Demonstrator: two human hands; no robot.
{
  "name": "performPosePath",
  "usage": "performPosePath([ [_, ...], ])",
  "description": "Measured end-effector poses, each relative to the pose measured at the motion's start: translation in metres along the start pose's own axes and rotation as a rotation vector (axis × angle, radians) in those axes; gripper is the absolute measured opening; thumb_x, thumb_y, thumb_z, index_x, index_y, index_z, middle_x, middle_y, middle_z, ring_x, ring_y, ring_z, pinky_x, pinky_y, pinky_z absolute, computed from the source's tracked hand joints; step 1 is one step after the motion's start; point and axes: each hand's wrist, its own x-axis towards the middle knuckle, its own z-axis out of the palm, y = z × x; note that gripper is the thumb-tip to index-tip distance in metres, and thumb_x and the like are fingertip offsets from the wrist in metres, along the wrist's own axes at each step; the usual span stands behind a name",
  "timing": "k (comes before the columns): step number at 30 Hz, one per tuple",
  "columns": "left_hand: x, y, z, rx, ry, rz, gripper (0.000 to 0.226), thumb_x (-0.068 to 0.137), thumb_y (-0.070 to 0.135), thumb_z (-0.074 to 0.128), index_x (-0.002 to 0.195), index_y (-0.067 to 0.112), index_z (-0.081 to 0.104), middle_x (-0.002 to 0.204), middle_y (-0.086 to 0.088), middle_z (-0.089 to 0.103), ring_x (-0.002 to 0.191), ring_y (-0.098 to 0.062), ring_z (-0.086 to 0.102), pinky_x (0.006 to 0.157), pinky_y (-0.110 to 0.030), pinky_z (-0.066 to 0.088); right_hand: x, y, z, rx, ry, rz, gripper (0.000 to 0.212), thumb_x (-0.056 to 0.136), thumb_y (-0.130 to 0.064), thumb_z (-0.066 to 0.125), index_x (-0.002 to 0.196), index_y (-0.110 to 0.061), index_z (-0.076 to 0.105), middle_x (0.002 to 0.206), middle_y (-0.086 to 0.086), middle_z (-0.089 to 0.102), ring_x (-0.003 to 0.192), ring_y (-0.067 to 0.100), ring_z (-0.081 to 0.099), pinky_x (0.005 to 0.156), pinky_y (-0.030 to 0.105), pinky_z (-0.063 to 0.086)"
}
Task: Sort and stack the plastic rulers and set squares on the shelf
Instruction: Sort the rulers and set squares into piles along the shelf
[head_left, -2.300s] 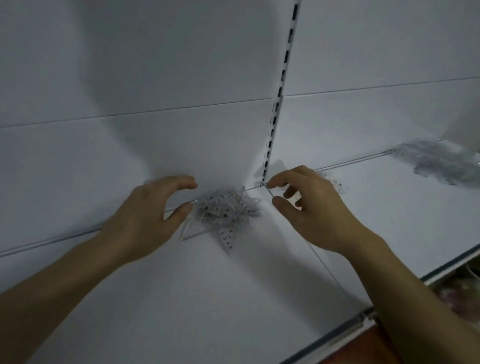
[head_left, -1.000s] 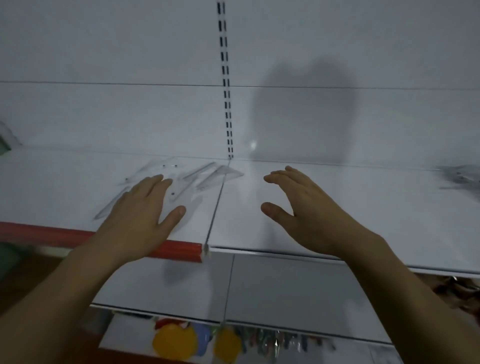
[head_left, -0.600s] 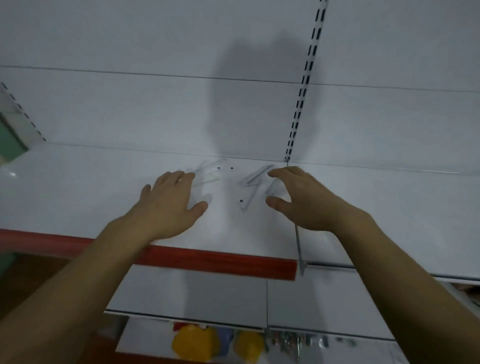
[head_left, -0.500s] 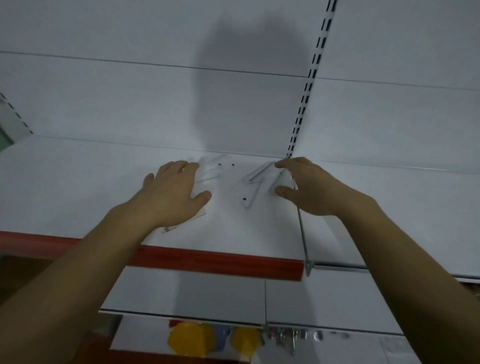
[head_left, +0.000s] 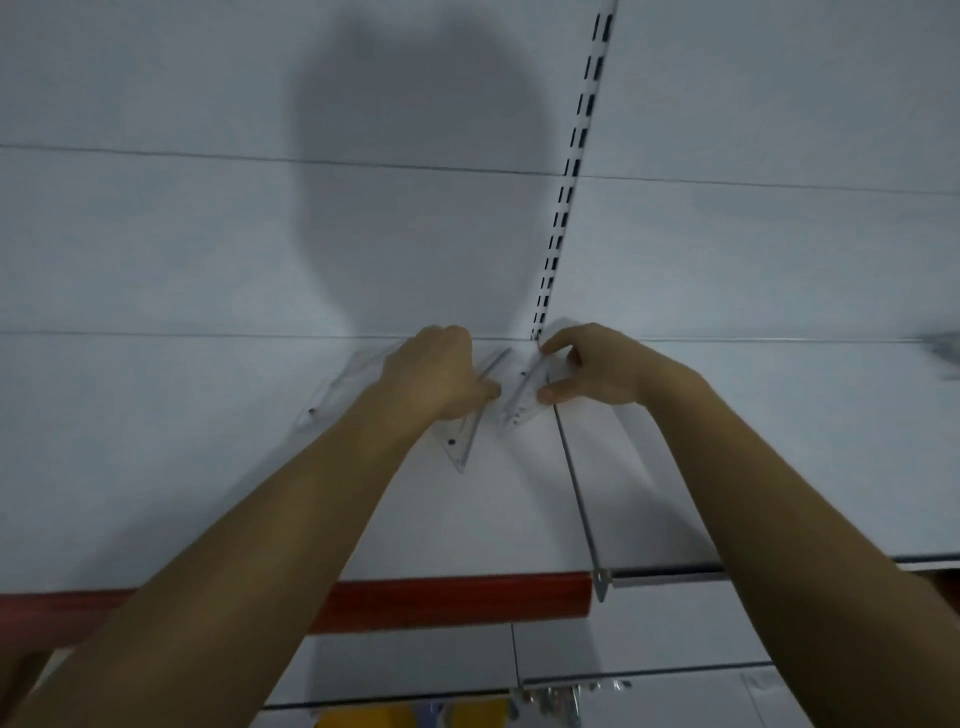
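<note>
Gathering the clear pieces near the back of the shelf (head_left: 156, 467), the right hand (head_left: 597, 371) pinches a ruler (head_left: 524, 389) between thumb and fingers, while the left hand (head_left: 436, 376) lies curled over a set square (head_left: 462, 441); whether it grips it I cannot tell. Another clear piece (head_left: 337, 384) lies just left. Best, I judge, to slide like onto like, edges squared, lifting low, since thin plastic slips.

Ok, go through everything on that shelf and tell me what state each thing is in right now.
Left hand: fingers curled, resting on a clear set square.
Right hand: pinches a clear ruler.
Clear set square: flat, point toward the shelf front.
Clear ruler: tilted up off the shelf.
Far-left clear piece: flat, untouched.
Shelf: white, red front strip.
</note>
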Motion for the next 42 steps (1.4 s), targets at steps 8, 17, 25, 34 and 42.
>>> performPosePath([
  [8, 0.012, 0.0, 0.007, -0.155, 0.023, -0.007, 0.052, 0.077, 0.035, 0.084, 0.119, 0.011, 0.065, 0.112, -0.006, 0.067, 0.101, -0.022, 0.063, 0.088, -0.033, 0.051, -0.003, 0.034, 0.012, 0.39, 0.276, -0.066, 0.022, 0.087, -0.011, 0.073, 0.104, -0.023, 0.064, 0.082, -0.001, 0.065, 0.07, 0.012, 0.06, 0.07, 0.029, 0.05],
  [17, 0.017, -0.01, 0.015, -0.252, 0.094, 0.002, 0.024, 0.083, 0.03, 0.079, 0.101, 0.017, 0.071, 0.086, 0.005, 0.067, 0.075, -0.006, 0.06, 0.061, -0.02, 0.042, -0.037, 0.031, -0.006, 0.806, 0.417, -0.032, 0.014, 0.102, -0.013, 0.054, 0.097, -0.009, 0.066, 0.08, 0.007, 0.067, 0.056, 0.017, 0.062, 0.05, 0.023, 0.048],
  [25, 0.007, -0.002, 0.001, -0.323, 0.214, 0.062, 0.018, 0.087, 0.03, 0.075, 0.103, 0.021, 0.074, 0.084, 0.01, 0.068, 0.076, 0.0, 0.061, 0.061, -0.013, 0.038, -0.075, 0.048, -0.002, 0.966, 0.432, 0.057, 0.027, 0.1, 0.002, 0.043, 0.105, -0.008, 0.067, 0.086, 0.011, 0.067, 0.05, 0.016, 0.051, 0.049, 0.024, 0.043],
  [34, 0.006, 0.095, -0.008, -0.41, 0.242, 0.26, 0.012, 0.092, 0.031, 0.067, 0.08, 0.031, 0.067, 0.074, 0.012, 0.067, 0.064, -0.003, 0.063, 0.06, -0.024, 0.043, -0.118, 0.124, -0.037, 1.23, 0.556, 0.1, 0.016, 0.102, -0.001, 0.05, 0.11, -0.003, 0.064, 0.087, 0.02, 0.075, 0.081, 0.033, 0.076, 0.072, 0.036, 0.063],
  [42, 0.038, 0.253, 0.047, -0.407, 0.17, 0.372, 0.014, 0.094, 0.026, 0.063, 0.08, 0.026, 0.063, 0.062, 0.008, 0.068, 0.052, -0.007, 0.061, 0.057, -0.028, 0.046, -0.165, 0.285, -0.091, 0.96, 0.762, 0.213, 0.011, 0.1, -0.014, 0.059, 0.095, -0.005, 0.063, 0.063, 0.013, 0.069, 0.045, 0.024, 0.056, 0.048, 0.032, 0.047],
])
